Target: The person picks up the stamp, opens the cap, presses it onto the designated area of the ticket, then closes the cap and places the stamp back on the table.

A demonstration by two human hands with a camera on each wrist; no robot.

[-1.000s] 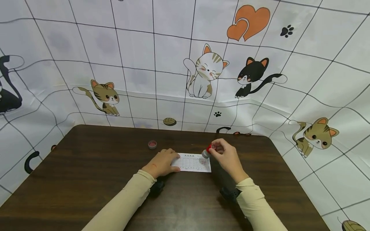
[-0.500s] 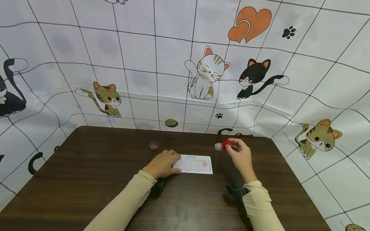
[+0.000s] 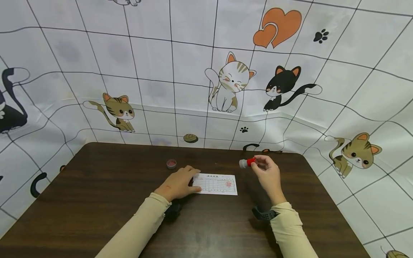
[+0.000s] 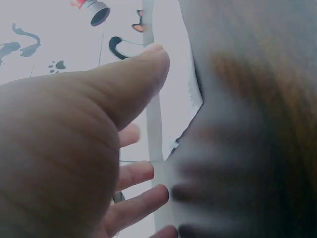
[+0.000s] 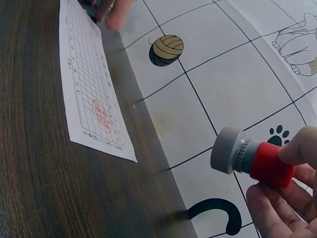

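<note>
A printed form (image 3: 214,184) lies on the table, with a red stamp mark (image 5: 102,117) near its right end. At the form's left edge is my left hand (image 3: 179,184); the left wrist view shows its thumb (image 4: 143,69) over the paper and the fingers spread apart. To the right of the form, my right hand (image 3: 268,175) holds a stamp (image 5: 252,157) above the table. Thumb and fingers grip its red handle, while its grey end points left, away from the hand.
A small round pot of red ink paste (image 3: 171,164) stands behind the form. The dark wooden table (image 3: 106,200) ends at a white cloth wall (image 3: 155,89) with printed cats. Each wrist carries a dark strap.
My right hand has lifted the stamp off the form and moved right, baring the red mark. It then stays still, while my left hand slides slightly left along the form's edge.
</note>
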